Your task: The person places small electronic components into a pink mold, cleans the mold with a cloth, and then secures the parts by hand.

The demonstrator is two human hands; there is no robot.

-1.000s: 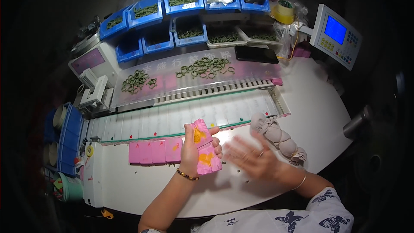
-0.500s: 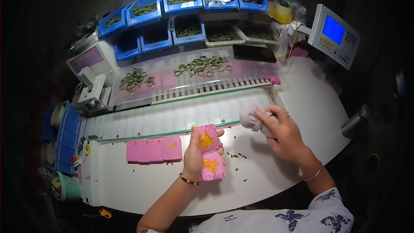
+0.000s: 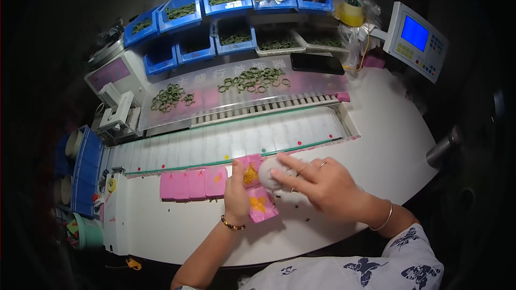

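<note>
My left hand (image 3: 235, 196) is closed around a pink rubber mold (image 3: 262, 210), which lies open as two halves with yellow-orange patches on their inner faces. In my right hand (image 3: 334, 192) is a round, whitish cloth pouch (image 3: 267, 176), with the fingers wrapped over it. The pouch is at the right edge of the upper half; whether it presses on it I cannot tell. A row of closed pink molds (image 3: 193, 184) lies on the table to the left of my left hand. Small dark green bits (image 3: 278, 196) are scattered beside the opened mold.
Behind my hands runs a long tray of white packets (image 3: 231, 139). Green ring-shaped pieces (image 3: 255, 79) lie on a translucent sheet, near a black phone (image 3: 317, 64). Blue bins (image 3: 228, 6) stand at the back. A control panel (image 3: 416, 40) is at right, a dark cylinder (image 3: 445, 147) below it.
My right hand has brought the cloth pouch leftward and down to the open mold. The white packets in the tray have shifted left. My left hand has moved slightly left.
</note>
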